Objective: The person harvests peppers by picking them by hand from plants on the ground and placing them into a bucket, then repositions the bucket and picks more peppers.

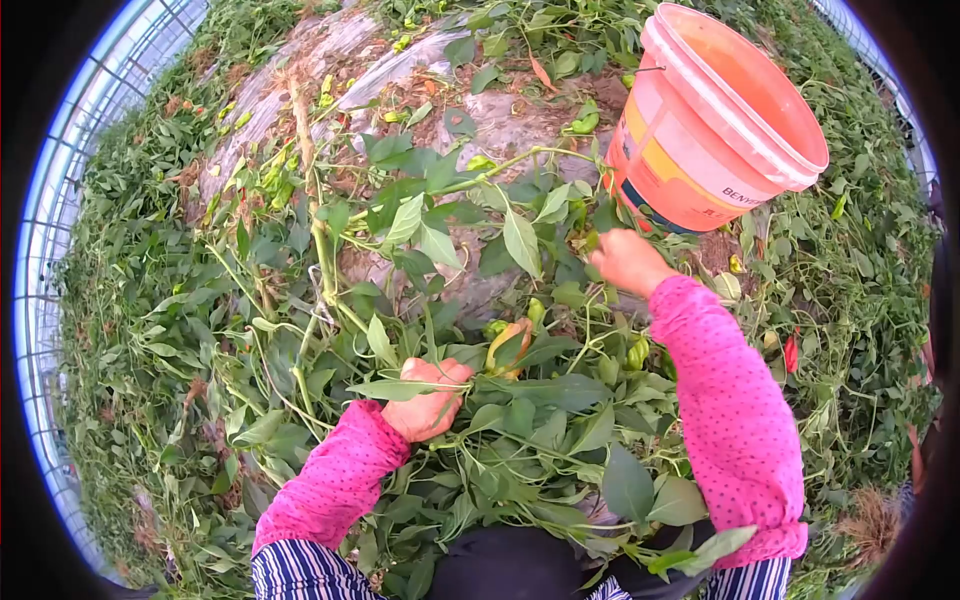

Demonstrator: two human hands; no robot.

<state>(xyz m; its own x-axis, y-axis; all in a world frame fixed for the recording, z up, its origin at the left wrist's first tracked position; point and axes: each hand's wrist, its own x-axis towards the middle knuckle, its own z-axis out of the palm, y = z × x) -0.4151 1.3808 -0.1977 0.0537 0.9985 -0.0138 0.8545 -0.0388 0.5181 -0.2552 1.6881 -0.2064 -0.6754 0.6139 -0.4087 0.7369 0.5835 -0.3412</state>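
Among the leaves at lower centre, my left hand (pixel 428 400) is closed round a leafy pepper branch (pixel 470 425), and one long leaf lies across its fingers. Just right of it hangs a yellow-orange pepper (pixel 510 347), with a green pepper (pixel 537 312) above. My right hand (pixel 630 262) reaches up beside the base of the pink bucket (pixel 660 150), its fingers curled together. A bit of yellow-green shows at its fingertips, but leaves and fingers hide what it is. Another green pepper (pixel 637 352) hangs below that hand.
Pepper plants sprawl on all sides over soil partly covered by plastic film (pixel 270 110). A bare brown stalk (pixel 302 115) stands at upper left. A red pepper (pixel 791 353) lies at right, and a green pepper (pixel 585 120) sits left of the bucket.
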